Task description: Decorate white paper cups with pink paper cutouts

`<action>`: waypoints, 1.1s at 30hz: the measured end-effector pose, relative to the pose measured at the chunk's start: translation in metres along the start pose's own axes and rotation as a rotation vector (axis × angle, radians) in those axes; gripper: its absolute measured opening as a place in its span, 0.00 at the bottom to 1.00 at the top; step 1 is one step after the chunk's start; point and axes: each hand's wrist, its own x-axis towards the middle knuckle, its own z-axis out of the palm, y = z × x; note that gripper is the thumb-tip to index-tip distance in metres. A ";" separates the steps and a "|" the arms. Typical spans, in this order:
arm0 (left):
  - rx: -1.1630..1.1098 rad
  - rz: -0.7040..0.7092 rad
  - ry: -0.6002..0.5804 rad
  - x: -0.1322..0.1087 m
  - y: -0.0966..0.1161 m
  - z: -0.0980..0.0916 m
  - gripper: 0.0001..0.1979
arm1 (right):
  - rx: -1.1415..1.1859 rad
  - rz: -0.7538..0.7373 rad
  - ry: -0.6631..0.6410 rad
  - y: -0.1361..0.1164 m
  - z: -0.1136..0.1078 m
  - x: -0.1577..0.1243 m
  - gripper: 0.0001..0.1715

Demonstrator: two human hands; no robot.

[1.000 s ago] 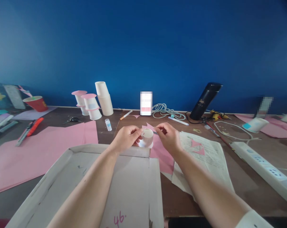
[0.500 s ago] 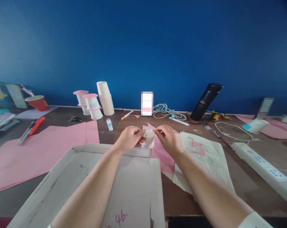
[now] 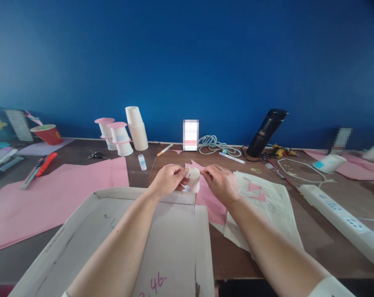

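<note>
A small white paper cup point(image 3: 193, 180) stands between my hands just beyond the cardboard edge, its narrower end apparently up. My left hand point(image 3: 169, 180) grips it from the left, thumb near the top edge. On the other side my right hand point(image 3: 220, 182) is closed in a pinch, fingertips by the cup's upper right edge. What sits in that pinch, if anything, is too small to make out. Pink paper point(image 3: 213, 204) lies under and beside the cup, partly covered by my right hand.
A cardboard tray point(image 3: 174, 231) lies beneath my left forearm. Printed paper point(image 3: 276, 206) with pink scraps lies right, near a power strip point(image 3: 335, 218). Behind stand paper cups point(image 3: 138, 134), pink-topped cups point(image 3: 120, 138), a glue stick point(image 3: 142, 162), a phone point(image 3: 190, 135) and a leaning black flask point(image 3: 267, 133).
Both hands stay at the cup in almost the same pose. The view has shifted very slightly; nothing is visibly taken up or let go.
</note>
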 end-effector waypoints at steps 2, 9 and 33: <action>0.001 -0.005 0.004 -0.001 0.002 0.000 0.15 | 0.137 0.137 -0.009 0.001 0.002 0.000 0.13; 0.007 -0.005 0.009 -0.001 0.001 -0.001 0.16 | 0.786 0.533 -0.105 0.007 0.007 0.003 0.17; 0.021 0.023 0.043 0.002 -0.005 0.000 0.15 | 0.639 0.323 -0.251 -0.006 -0.003 0.007 0.18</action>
